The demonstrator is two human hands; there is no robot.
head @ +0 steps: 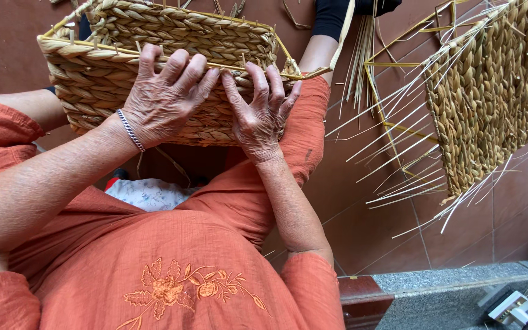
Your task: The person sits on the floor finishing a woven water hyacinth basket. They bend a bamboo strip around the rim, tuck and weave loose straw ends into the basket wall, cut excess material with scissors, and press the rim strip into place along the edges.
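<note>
A woven straw basket (172,30) with a yellow wire rim rests on my lap, its near wall facing me. My left hand (163,98), with a silver bracelet on the wrist, lies over the near rim and wall, fingers curled on the weave. Beside it my right hand (261,110) presses against the same wall, its fingertips at the rim. Both hands grip the basket's near side. I wear an orange embroidered top.
To the right a half-woven panel (484,98) on a yellow wire frame stands on the brown tiled floor (374,201), with loose pale strands sticking out. Another person's arm (322,46) in a black sleeve reaches in behind the basket. A grey kerb (447,281) runs bottom right.
</note>
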